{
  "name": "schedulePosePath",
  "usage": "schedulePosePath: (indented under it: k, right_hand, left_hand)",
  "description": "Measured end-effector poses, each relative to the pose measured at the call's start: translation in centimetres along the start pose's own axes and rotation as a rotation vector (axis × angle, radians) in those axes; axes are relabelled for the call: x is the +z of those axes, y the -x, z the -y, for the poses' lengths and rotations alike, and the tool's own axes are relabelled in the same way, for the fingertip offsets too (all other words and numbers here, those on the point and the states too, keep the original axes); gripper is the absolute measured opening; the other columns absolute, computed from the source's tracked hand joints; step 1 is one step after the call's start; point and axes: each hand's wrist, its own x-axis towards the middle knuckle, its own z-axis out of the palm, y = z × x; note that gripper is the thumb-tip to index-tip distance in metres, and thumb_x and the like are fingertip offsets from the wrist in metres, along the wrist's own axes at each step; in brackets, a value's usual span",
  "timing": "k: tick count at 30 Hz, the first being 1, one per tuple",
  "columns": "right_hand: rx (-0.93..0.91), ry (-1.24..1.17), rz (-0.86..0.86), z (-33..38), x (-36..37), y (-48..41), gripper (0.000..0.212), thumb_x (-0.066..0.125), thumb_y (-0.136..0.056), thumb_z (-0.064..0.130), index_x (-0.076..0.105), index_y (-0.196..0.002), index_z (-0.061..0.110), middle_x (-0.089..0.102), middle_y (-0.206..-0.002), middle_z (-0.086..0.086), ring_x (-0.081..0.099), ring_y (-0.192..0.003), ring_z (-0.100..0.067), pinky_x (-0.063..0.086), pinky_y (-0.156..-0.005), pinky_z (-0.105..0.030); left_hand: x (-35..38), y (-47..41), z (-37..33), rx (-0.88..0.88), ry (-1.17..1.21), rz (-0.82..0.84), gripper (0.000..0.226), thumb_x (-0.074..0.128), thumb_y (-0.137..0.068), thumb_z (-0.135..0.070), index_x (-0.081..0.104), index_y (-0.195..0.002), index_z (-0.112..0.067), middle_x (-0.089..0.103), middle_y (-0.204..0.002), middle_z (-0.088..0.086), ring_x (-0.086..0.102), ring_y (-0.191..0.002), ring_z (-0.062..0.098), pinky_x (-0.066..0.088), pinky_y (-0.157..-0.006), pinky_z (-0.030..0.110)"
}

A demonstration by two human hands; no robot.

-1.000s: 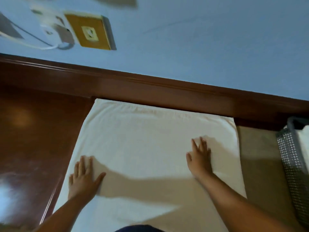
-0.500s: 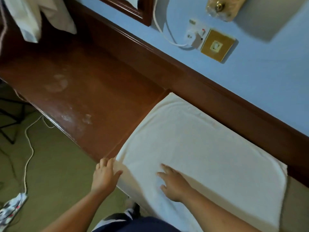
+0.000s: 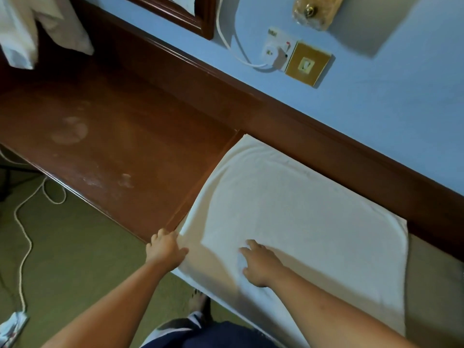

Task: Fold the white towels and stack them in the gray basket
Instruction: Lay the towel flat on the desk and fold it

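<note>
1. Work surface: A white towel [image 3: 288,209] lies spread flat on a lower tan surface [image 3: 431,285] that adjoins the right end of the wooden counter [image 3: 113,146]. The towel's left edge runs along the counter's right edge. Its far edge lies against the dark wooden rail [image 3: 339,167] at the foot of the blue wall [image 3: 389,109]. Its near edge reaches the front of the tan surface.

2. Hands: The two hands are apart, both at the near side of the towel.
- The left hand [image 3: 165,248] sits at the towel's near left corner, just beside the counter's near right corner. Its thumb lies on the cloth and its fingers are bent. Whether the fingers pinch the cloth cannot be determined.
- The right hand [image 3: 261,266] rests palm down on the towel, fingers spread and straight, holding nothing.

3. Surroundings:
- A white socket [image 3: 273,52] with a plug and white cable [image 3: 233,46] is mounted on the wall beside a brass switch plate [image 3: 307,64].
- A wooden frame [image 3: 193,18] hangs on the wall above the counter's far edge.
- Pale cloth [image 3: 22,33] hangs over the counter's far left corner.
- A light cord [image 3: 25,234] trails across the green floor [image 3: 70,259] in front of the counter's near edge
</note>
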Motion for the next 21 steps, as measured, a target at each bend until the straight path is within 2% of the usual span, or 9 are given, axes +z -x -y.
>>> schedulePosePath:
  k: [3,5,7,10,13,15,17,19,21]
  right_hand:
    - [0.005,0.082,-0.009,0.9,-0.6,-0.5,0.053,0.048,-0.096,0.025,0.037,-0.147,0.016,0.031,-0.151,-0.014,0.044,-0.131,-0.036,0.038,-0.108,-0.044]
    - [-0.011,0.130,-0.028,1.7,-1.3,-1.2,0.046,0.048,-0.095,0.021,0.042,-0.140,0.015,0.039,-0.139,-0.013,0.049,-0.119,-0.035,0.041,-0.101,-0.045]
    - [-0.049,0.146,-0.042,3.0,-2.2,-2.0,0.047,0.049,-0.095,0.020,0.041,-0.141,0.015,0.038,-0.139,-0.013,0.048,-0.119,-0.035,0.042,-0.099,-0.045]
    - [-0.143,0.185,-0.071,5.9,-3.7,-3.8,0.058,0.050,-0.097,0.020,0.031,-0.151,0.016,0.030,-0.150,-0.011,0.043,-0.127,-0.035,0.042,-0.103,-0.046]
    - [-0.258,0.210,-0.111,8.9,-4.5,-5.1,0.063,0.052,-0.096,0.018,0.026,-0.154,0.018,0.020,-0.159,-0.011,0.040,-0.133,-0.036,0.041,-0.104,-0.047]
    - [-0.355,0.251,-0.121,10.8,-4.3,-6.2,0.067,0.054,-0.093,0.012,0.027,-0.154,0.021,0.016,-0.163,-0.008,0.042,-0.131,-0.035,0.043,-0.101,-0.046]
    - [-0.448,0.307,-0.108,12.4,-4.3,-7.4,0.075,0.054,-0.089,0.003,0.025,-0.155,0.025,0.013,-0.165,-0.004,0.042,-0.133,-0.034,0.043,-0.101,-0.045]
    - [-0.529,0.356,-0.043,13.9,-4.1,-8.4,0.083,0.052,-0.085,-0.006,0.024,-0.156,0.026,0.016,-0.164,-0.002,0.044,-0.133,-0.033,0.045,-0.100,-0.044]
    - [-0.585,0.398,0.022,14.9,-4.6,-9.2,0.082,0.050,-0.080,-0.011,0.032,-0.152,0.024,0.028,-0.154,-0.002,0.053,-0.117,-0.034,0.048,-0.088,-0.040]
  left_hand:
    - [0.9,0.6,1.4,0.020,0.058,-0.043,0.056,0.064,-0.087,-0.057,0.056,-0.134,-0.026,0.049,-0.136,0.002,0.046,-0.126,0.029,0.040,-0.103,0.046]
    - [1.6,1.4,2.4,0.011,0.125,-0.078,0.050,0.062,-0.089,-0.056,0.056,-0.130,-0.028,0.055,-0.134,-0.002,0.048,-0.125,0.027,0.038,-0.100,0.044]
    - [2.2,2.4,3.5,0.005,0.165,-0.081,0.039,0.059,-0.093,-0.055,0.054,-0.122,-0.030,0.061,-0.126,-0.004,0.051,-0.121,0.025,0.036,-0.094,0.043]
    - [3.2,3.2,5.3,-0.030,0.233,-0.064,0.027,0.056,-0.098,-0.050,0.051,-0.115,-0.030,0.065,-0.116,-0.004,0.053,-0.117,0.025,0.031,-0.086,0.041]
    - [3.5,3.5,6.3,-0.059,0.262,-0.044,0.016,0.055,-0.099,-0.045,0.051,-0.107,-0.032,0.066,-0.110,-0.005,0.055,-0.113,0.025,0.033,-0.087,0.042]
    - [3.9,3.7,6.9,-0.074,0.278,-0.034,0.014,0.055,-0.099,-0.040,0.052,-0.109,-0.031,0.065,-0.107,-0.006,0.055,-0.112,0.024,0.031,-0.085,0.041]
    - [4.4,4.1,7.4,-0.101,0.284,-0.034,0.009,0.056,-0.097,-0.036,0.052,-0.102,-0.029,0.063,-0.099,-0.007,0.056,-0.109,0.024,0.030,-0.081,0.040]
    - [4.9,4.4,8.2,-0.131,0.324,-0.043,0.008,0.056,-0.096,-0.033,0.049,-0.095,-0.029,0.061,-0.093,-0.009,0.055,-0.103,0.023,0.029,-0.079,0.039]
    - [5.5,4.6,8.9,-0.148,0.371,-0.052,0.008,0.056,-0.097,-0.032,0.047,-0.096,-0.033,0.059,-0.093,-0.010,0.055,-0.104,0.023,0.030,-0.080,0.039]
